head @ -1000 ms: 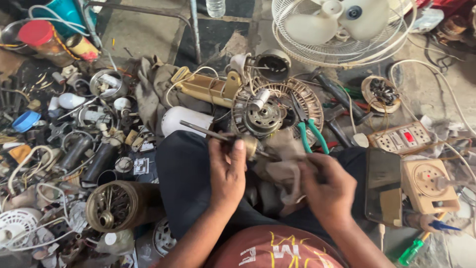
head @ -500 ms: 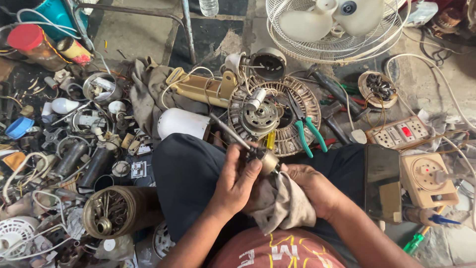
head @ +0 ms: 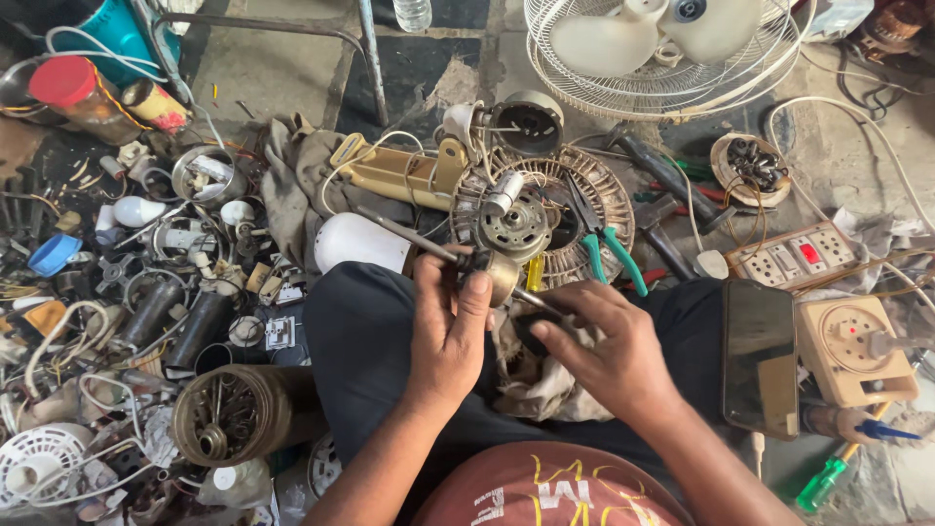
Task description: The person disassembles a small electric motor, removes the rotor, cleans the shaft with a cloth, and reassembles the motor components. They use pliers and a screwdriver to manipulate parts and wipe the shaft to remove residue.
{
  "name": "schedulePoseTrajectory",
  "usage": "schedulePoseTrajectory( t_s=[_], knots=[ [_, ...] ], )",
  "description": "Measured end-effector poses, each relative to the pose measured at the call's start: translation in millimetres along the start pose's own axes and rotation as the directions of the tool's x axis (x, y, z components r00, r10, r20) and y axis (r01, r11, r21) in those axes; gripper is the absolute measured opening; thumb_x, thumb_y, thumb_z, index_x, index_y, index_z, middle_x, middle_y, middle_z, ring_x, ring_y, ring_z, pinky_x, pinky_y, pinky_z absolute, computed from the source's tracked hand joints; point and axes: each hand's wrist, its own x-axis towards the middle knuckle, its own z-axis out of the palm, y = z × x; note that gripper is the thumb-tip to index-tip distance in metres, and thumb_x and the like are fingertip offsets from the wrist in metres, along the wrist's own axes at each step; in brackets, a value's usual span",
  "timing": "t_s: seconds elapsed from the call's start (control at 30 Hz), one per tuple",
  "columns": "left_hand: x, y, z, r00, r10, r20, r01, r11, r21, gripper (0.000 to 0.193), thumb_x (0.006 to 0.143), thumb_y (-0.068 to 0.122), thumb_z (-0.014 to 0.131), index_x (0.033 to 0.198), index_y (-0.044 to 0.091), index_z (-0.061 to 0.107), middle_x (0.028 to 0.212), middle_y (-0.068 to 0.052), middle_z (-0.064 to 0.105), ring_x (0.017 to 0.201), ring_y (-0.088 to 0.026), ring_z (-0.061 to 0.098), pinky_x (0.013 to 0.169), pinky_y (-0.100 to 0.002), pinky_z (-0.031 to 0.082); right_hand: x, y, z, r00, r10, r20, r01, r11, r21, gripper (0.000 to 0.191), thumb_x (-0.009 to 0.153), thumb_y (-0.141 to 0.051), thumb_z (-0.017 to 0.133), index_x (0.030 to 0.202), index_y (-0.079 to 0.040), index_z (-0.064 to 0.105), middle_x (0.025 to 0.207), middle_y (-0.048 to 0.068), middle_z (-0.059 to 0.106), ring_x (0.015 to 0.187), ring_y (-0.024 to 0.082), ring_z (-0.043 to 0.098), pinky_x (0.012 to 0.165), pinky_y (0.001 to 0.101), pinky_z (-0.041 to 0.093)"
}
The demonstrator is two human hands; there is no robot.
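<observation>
Rotor shaft [head: 429, 244] thin, grey, brass-coloured hub (left hand [head: 448, 331] grip).

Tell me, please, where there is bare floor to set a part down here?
Bare floor shows between the red-lidded jar and the white fan cage. Left of the knee, the scrap pile is packed; right, the socket board and phone fill it.

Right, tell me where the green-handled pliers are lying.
In the head view the green-handled pliers lie right of centre on the round metal fan grille, just beyond the right hand and left of the white power strip.
</observation>
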Motion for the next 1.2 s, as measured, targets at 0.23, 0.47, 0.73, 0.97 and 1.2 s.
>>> schedulePoseTrajectory(
  t_s=[0.23, 0.47, 0.73, 0.97, 1.2],
  knots=[
    [-3.3, -4.4, -1.9, 1.000, -0.010, 0.027, 0.010, 1.000, 0.021, 0.026, 0.109, 0.024, 0.059, 0.126, 0.008, 0.047, 0.095, 0.000, 0.057, 0.074, -0.005, 0.051, 0.063, -0.020, 0.045, 9.8, -14.0, 11.3, 0.997, -0.015, -0.081, 0.021, 0.997, 0.073, 0.022, 0.090, -0.018, 0.078, 0.103, -0.001, 0.075, 0.090, 0.008, 0.076, 0.077, 0.015, 0.072, 0.068, 0.0279, 0.056],
    [-5.9, -10.7, 8.1, 0.998, 0.015, 0.066, -0.020, 0.996, 0.087, 0.027, 0.107, 0.022, 0.059, 0.127, 0.008, 0.048, 0.106, 0.001, 0.053, 0.075, -0.004, 0.051, 0.062, -0.020, 0.045, 0.5, 0.4, 12.6, 0.986, 0.144, -0.081, -0.135, 0.984, 0.113, 0.023, 0.084, -0.020, 0.082, 0.099, -0.003, 0.077, 0.080, 0.005, 0.076, 0.064, 0.010, 0.064, 0.059, 0.0260, 0.053],
    [-6.0, -11.4, 13.6, 0.992, 0.056, 0.114, -0.068, 0.992, 0.105, 0.028, 0.110, 0.020, 0.058, 0.131, 0.005, 0.048, 0.112, -0.002, 0.057, 0.092, -0.006, 0.053, 0.081, -0.022, 0.048, -10.5, 8.9, 0.0, 0.989, 0.138, -0.060, -0.131, 0.985, 0.115, 0.024, 0.084, -0.020, 0.081, 0.100, -0.003, 0.077, 0.081, 0.003, 0.076, 0.066, 0.009, 0.067, 0.062, 0.0258, 0.053],
    [-4.7, -4.7, 26.1, 0.996, 0.059, 0.067, -0.078, 0.935, 0.345, 0.031, 0.102, 0.025, 0.070, 0.118, 0.004, 0.053, 0.099, -0.006, 0.070, 0.087, -0.012, 0.070, 0.076, -0.028, 0.057, -18.8, 18.2, 9.5, 0.996, 0.074, 0.057, -0.092, 0.872, 0.481, 0.070, 0.085, -0.017, 0.079, 0.145, -0.001, 0.048, 0.131, 0.009, 0.062, 0.113, 0.015, 0.063, 0.091, 0.0297, 0.056],
    [-8.1, -3.0, 31.3, 0.993, -0.111, 0.044, 0.082, 0.900, 0.429, 0.025, 0.100, 0.028, 0.067, 0.112, 0.007, 0.065, 0.085, 0.000, 0.069, 0.071, -0.009, 0.065, 0.062, -0.026, 0.052, -26.5, 39.9, 27.3, 0.960, 0.272, 0.070, -0.223, 0.591, 0.775, 0.065, 0.090, -0.008, 0.076, 0.149, 0.001, 0.052, 0.129, 0.009, 0.067, 0.113, 0.017, 0.062, 0.096, 0.0317, 0.053]
  ],
)
